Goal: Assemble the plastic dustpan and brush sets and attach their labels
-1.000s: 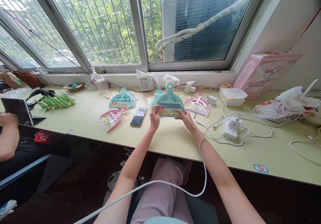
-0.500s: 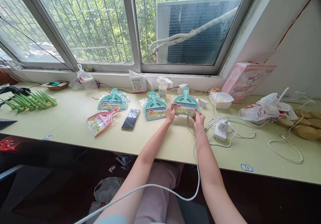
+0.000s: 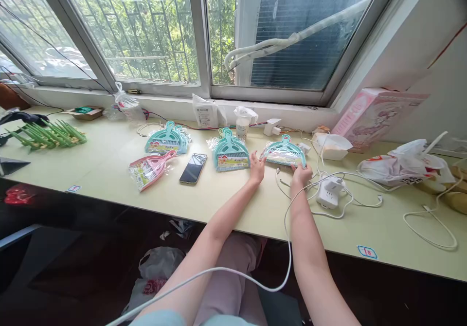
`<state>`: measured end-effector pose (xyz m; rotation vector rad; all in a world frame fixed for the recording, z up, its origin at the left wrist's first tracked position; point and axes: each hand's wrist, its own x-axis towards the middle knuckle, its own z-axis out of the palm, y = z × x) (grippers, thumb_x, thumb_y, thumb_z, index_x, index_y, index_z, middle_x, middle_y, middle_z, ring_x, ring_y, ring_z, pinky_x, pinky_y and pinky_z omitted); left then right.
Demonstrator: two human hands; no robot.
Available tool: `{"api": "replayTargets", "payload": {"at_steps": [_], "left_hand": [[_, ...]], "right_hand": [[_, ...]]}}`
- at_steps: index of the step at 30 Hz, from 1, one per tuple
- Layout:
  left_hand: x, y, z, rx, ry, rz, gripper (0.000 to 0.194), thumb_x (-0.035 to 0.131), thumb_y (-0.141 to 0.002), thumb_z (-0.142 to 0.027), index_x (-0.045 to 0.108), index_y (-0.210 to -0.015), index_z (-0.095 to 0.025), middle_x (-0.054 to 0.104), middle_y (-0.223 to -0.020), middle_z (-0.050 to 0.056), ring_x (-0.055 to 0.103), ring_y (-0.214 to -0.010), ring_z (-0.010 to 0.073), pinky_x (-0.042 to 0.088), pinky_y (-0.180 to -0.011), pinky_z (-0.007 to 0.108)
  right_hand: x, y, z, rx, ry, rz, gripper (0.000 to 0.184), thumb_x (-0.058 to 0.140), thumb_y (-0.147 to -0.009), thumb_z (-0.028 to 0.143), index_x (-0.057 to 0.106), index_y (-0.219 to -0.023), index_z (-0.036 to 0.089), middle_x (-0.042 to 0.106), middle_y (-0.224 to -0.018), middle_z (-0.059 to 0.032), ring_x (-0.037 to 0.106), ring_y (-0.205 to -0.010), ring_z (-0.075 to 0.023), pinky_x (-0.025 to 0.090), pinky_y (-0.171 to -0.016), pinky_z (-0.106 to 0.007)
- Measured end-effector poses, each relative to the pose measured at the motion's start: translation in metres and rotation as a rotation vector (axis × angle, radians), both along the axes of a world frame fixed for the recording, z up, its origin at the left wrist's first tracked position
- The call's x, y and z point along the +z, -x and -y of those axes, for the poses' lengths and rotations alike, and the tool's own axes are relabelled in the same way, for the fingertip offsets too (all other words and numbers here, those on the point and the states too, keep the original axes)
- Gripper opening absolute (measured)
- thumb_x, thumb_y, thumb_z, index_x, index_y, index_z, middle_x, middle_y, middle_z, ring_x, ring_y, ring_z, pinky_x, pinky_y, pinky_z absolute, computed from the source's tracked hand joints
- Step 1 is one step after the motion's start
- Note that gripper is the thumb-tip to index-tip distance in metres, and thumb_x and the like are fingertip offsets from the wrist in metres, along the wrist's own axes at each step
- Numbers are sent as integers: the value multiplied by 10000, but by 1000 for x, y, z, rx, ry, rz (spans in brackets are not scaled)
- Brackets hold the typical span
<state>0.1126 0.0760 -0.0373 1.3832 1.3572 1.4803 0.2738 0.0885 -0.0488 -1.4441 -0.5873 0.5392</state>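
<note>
A teal dustpan-and-brush set [image 3: 284,152] in clear wrapping is tilted low over the table, its printed card facing up. My right hand [image 3: 301,174] grips its lower right corner, thumb on top and the other fingers hidden beneath. At the set's left edge is my left hand [image 3: 257,168], fingers apart; whether a fingertip touches the wrapping I cannot tell. Just left of that hand lies another teal dustpan set [image 3: 230,152]. Farther left are a stack of teal dustpan sets [image 3: 168,140] and a pink dustpan set [image 3: 149,169], all wrapped.
A phone [image 3: 193,169] lies left of my hands. White cables and a power strip [image 3: 328,192] sit by my right forearm; one cable crosses my arms. Behind stand a wrapped cup [image 3: 242,124] and a white paper box [image 3: 332,146]. A pink box [image 3: 375,117] leans at the right wall.
The held dustpan set has gone from raised and facing me to a flatter tilt near the table. My left hand has loosened from its left edge. The view has shifted slightly.
</note>
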Motion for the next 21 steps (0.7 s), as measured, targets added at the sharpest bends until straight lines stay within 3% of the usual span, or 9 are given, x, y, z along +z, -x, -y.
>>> {"api": "replayTargets", "payload": {"at_steps": [3, 5, 7, 9, 11, 15, 18, 21], "left_hand": [[0, 2, 28, -18, -116, -7, 457, 542, -927, -278, 341, -1336, -250, 279, -1473, 186, 537, -1199, 245, 444, -1041, 479], [6, 12, 53, -50, -218, -40, 439, 530, -924, -271, 352, -1325, -255, 250, -1485, 174, 502, -1241, 257, 472, -1021, 478], [15, 32, 80, -56, -319, -109, 409, 496, -930, -251, 373, -1320, -261, 246, -1490, 152, 453, -1302, 259, 487, -1018, 458], [27, 66, 105, -9, -380, -201, 395, 462, -932, -229, 393, -1319, -270, 248, -1499, 133, 378, -1377, 264, 482, -1032, 448], [36, 113, 123, 100, -379, -317, 392, 447, -928, -209, 405, -1313, -272, 264, -1502, 128, 322, -1421, 268, 445, -1074, 462], [48, 239, 132, 550, -213, -568, 386, 449, -895, -130, 442, -1268, -233, 293, -1503, 141, 311, -1431, 268, 348, -1147, 480], [51, 336, 128, 801, 32, -675, 414, 501, -865, -102, 442, -1271, -155, 318, -1501, 193, 278, -1442, 302, 287, -1167, 501], [51, 406, 129, 966, 370, -608, 545, 579, -868, -170, 346, -1355, -92, 395, -1457, 246, 348, -1403, 315, 340, -1125, 496]], "right_hand": [[0, -2, -1, 1, 78, 157, 448, 549, -849, 472, 573, -1139, 131, 620, -1155, -192, 678, -1022, -316, 572, -858, -453], [-1, 1, -1, -33, 129, 392, 581, 621, -817, 414, 483, -1279, 91, 521, -1319, -254, 515, -1270, -361, 460, -1014, -510], [-3, 7, 1, -14, 143, 578, 706, 662, -790, 360, 385, -1376, 80, 384, -1442, -279, 364, -1377, -368, 344, -1094, -545], [-3, 14, 6, 16, 163, 703, 694, 666, -788, 339, 388, -1386, 123, 309, -1491, -258, 304, -1387, -376, 292, -1093, -583], [0, 21, 12, 8, 187, 806, 581, 639, -810, 336, 452, -1338, 178, 298, -1504, -220, 266, -1386, -384, 259, -1071, -624], [9, 32, 25, -30, 141, 957, 448, 539, -869, 305, 482, -1304, 216, 323, -1506, -181, 218, -1413, -355, 210, -1068, -631], [14, 41, 30, 6, 55, 1018, 444, 492, -883, 284, 474, -1323, 225, 371, -1488, -162, 248, -1406, -325, 229, -1068, -595], [16, 51, 34, 60, -19, 1077, 443, 461, -884, 273, 491, -1323, 222, 421, -1461, -149, 291, -1383, -314, 242, -1066, -573]]}}
